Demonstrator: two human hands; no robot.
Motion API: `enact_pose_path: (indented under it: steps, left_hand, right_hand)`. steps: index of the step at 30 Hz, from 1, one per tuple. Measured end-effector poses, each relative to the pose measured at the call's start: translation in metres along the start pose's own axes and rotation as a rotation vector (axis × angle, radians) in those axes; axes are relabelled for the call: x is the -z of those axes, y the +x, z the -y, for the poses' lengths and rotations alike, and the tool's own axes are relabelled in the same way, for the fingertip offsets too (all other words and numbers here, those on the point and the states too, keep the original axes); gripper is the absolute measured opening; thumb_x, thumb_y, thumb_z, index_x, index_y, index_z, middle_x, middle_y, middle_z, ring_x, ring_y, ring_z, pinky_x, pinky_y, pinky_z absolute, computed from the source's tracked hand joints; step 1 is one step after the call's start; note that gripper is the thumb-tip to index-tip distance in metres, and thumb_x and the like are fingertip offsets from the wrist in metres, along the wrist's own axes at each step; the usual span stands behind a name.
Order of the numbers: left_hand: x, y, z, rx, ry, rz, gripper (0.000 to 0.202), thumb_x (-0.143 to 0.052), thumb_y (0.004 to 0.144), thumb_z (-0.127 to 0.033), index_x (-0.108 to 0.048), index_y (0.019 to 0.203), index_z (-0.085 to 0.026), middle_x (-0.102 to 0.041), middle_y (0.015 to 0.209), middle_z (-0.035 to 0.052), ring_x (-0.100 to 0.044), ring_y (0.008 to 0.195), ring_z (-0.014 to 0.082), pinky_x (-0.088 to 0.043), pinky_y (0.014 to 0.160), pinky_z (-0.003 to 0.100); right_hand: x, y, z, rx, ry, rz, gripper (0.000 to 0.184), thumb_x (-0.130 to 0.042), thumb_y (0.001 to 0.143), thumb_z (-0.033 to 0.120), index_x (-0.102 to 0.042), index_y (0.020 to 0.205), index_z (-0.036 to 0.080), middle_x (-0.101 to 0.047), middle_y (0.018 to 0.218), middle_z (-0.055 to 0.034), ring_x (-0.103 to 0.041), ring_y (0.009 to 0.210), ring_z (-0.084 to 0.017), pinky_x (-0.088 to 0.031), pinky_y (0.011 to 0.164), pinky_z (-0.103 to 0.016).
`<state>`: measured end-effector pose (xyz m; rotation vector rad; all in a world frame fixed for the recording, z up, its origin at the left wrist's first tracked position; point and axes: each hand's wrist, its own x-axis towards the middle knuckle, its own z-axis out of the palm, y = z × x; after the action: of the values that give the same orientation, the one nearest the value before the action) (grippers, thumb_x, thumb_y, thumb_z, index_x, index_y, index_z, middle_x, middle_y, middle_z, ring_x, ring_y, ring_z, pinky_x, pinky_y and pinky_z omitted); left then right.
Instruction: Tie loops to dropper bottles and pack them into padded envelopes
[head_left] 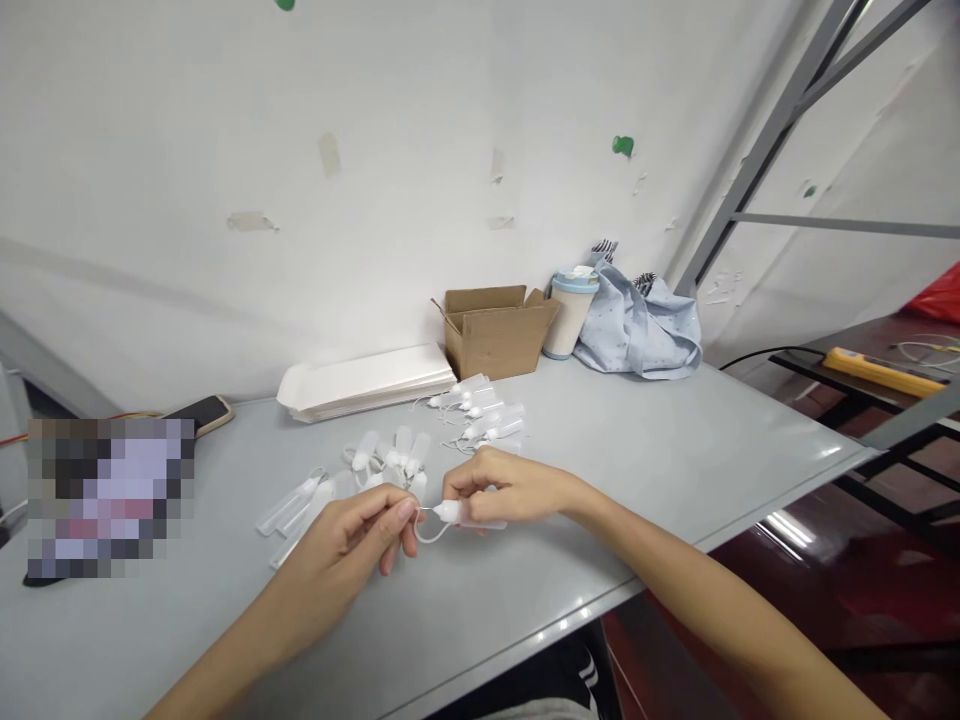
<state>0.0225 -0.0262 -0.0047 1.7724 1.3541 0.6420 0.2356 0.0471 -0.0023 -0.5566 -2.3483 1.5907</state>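
Observation:
My right hand (pixel 504 487) is closed around a small clear plastic bottle (pixel 471 518) with a white tip, held just above the grey table (pixel 675 460). My left hand (pixel 352 535) pinches the thin white strap (pixel 429 530) that loops from the bottle's tip. Just beyond my hands lies a heap of several similar small bottles (pixel 390 455), and a second group (pixel 484 410) sits farther back.
A stack of white paper sleeves (pixel 367 382) lies at the back, with an open cardboard box (pixel 495 330), a lidded cup (pixel 571 310) and a light blue cloth (pixel 645 325) to its right. A phone (pixel 202 412) lies at left. The table's edge runs close on the right.

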Motion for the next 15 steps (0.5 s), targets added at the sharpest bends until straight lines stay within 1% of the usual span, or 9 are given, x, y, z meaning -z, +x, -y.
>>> enact_pose_path:
  steps: [3,9,13,15]
  left_hand:
    - [0.0002,0.0,0.0,0.006,0.004,-0.003,0.043,-0.036,0.09,-0.051,-0.061,0.073,-0.021,-0.054,0.061,-0.0009,-0.045,0.056,0.0136,-0.035,0.053,0.025]
    - [-0.0008,0.0006,0.0005,0.0,-0.008,-0.005,0.043,-0.036,0.091,-0.051,-0.061,0.071,-0.021,-0.052,0.059,-0.0018,-0.045,0.056,0.0133,-0.035,0.055,0.024]
    - [-0.0013,0.0008,0.0017,0.004,-0.002,-0.008,0.044,-0.036,0.091,-0.053,-0.06,0.071,-0.021,-0.051,0.058,-0.0022,-0.044,0.056,0.0128,-0.034,0.055,0.024]
    - [-0.0012,0.0005,0.0023,-0.002,0.01,-0.031,0.044,-0.037,0.09,-0.054,-0.06,0.07,-0.021,-0.05,0.057,-0.0026,-0.043,0.055,0.0125,-0.034,0.054,0.024]
  right_hand:
    - [-0.0001,0.0002,0.0006,-0.008,-0.004,0.005,0.013,-0.051,0.081,0.017,-0.053,0.068,0.015,-0.048,0.054,0.0065,-0.041,0.049,-0.006,-0.032,0.048,-0.019]
    - [-0.0005,0.0003,0.0014,-0.002,-0.004,0.005,0.015,-0.05,0.082,0.017,-0.053,0.068,0.015,-0.048,0.053,0.007,-0.042,0.049,-0.006,-0.033,0.048,-0.018]
    - [-0.0013,0.0002,0.0019,-0.049,-0.012,0.002,0.015,-0.051,0.085,0.023,-0.053,0.073,0.015,-0.05,0.054,0.0069,-0.044,0.049,-0.006,-0.034,0.05,-0.019]
    - [-0.002,0.0006,0.0024,-0.051,-0.036,-0.007,0.017,-0.05,0.087,0.025,-0.053,0.074,0.016,-0.05,0.054,0.0068,-0.044,0.05,-0.006,-0.034,0.051,-0.019]
